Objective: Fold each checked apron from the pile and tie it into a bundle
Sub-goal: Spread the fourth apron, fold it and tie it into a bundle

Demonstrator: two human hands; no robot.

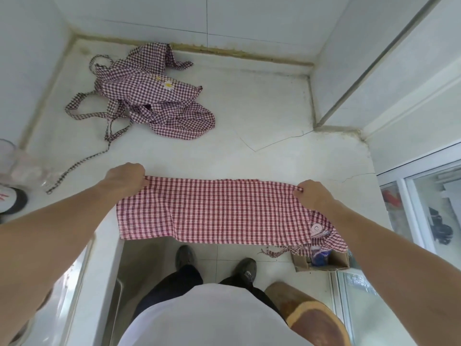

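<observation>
1. Red-and-white checked cloth filled the middle of my view: the apron [214,211] was stretched flat into a long folded band across the near edge of the white counter [262,151], its lower edge hanging just past that edge.
2. My left hand [127,178] pinched the band's far left corner, fingers curled round the fabric.
3. My right hand [313,194] gripped the far right corner the same way, so the cloth ran taut between the two hands.
4. I saw a round pink patch [316,229] on the apron near my right wrist, and a thin tie [275,252] dangling below the right end.
5. Further back on the counter, near the tiled wall, lay the pile [149,96] of crumpled darker checked aprons, straps trailing loosely to the left and one strap running toward the near left; a daisy motif [168,84] showed on top.
6. Below the counter edge I made out my two dark shoes on the floor tiles, a small open cardboard box [321,263] under the apron's right end, and a round wooden block [314,318] just right of my white shirt.
</observation>
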